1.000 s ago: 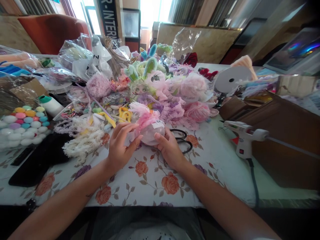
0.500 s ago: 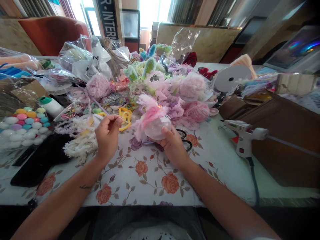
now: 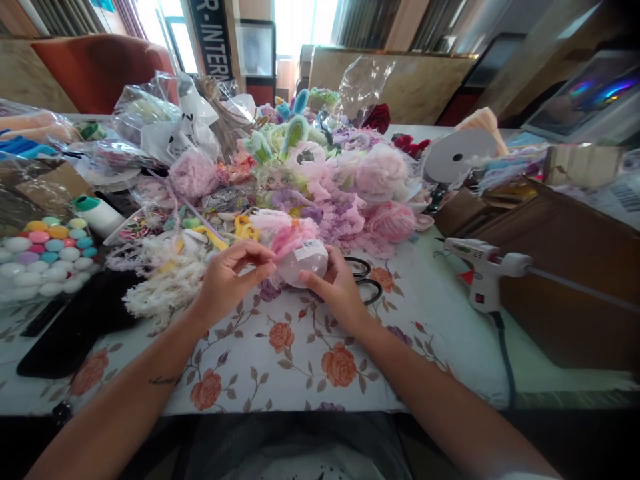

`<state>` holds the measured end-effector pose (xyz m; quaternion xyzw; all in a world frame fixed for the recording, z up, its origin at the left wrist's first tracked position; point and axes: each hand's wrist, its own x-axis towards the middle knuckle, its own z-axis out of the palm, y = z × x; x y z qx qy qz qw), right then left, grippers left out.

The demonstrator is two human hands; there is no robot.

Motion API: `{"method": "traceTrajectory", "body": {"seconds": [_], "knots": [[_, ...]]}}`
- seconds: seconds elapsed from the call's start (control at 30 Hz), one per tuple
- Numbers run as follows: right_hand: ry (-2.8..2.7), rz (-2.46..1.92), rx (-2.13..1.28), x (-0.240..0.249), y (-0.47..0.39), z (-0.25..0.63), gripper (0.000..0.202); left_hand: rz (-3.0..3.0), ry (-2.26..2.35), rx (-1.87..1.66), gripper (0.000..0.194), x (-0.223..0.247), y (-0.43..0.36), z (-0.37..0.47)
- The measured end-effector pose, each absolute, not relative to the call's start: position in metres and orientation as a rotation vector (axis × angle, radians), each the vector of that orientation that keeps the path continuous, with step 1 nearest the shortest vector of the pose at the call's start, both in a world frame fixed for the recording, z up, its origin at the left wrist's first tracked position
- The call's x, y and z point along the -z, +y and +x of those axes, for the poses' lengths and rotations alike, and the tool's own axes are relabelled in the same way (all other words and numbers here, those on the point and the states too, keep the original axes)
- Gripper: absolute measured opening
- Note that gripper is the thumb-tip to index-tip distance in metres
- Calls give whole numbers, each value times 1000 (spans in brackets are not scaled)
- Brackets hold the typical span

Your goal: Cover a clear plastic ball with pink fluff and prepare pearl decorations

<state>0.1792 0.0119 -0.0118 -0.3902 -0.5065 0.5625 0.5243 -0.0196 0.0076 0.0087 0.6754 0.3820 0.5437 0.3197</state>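
Note:
A clear, round plastic ball (image 3: 295,267) with a white label rests in my right hand (image 3: 340,290), whose thumb and fingers close around its side. Pink and white yarn (image 3: 293,233) lies over the ball's upper left. My left hand (image 3: 235,273) pinches at the yarn's left edge, thumb and forefinger nearly together beside the ball. Black-handled scissors (image 3: 367,283) lie on the table just right of my right hand, their blades hidden. Cream fluffy yarn (image 3: 160,293) lies to the left of my left hand.
A flowered cloth (image 3: 250,360) covers the table. Pink yarn balls (image 3: 383,170) and ruffled trim pile up at the back. On the right, a glue gun (image 3: 485,267) leans by a brown box (image 3: 570,287). Colourful pompoms (image 3: 50,260) and a black phone-like slab (image 3: 45,353) are at left.
My left hand has moved right to the yarn on the ball. My right hand has turned the ball and brought it slightly left and lower.

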Motion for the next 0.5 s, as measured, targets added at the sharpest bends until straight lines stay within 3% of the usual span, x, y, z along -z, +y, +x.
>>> {"method": "traceTrajectory", "body": {"seconds": [0.17, 0.5], "knots": [[-1359, -959, -1291, 17, 9, 181, 66, 2107, 1035, -1518, 14, -6, 4, -14], [-1425, -957, -1300, 18, 7, 181, 61, 2108, 1016, -1549, 7, -2, 10, -14]]}}
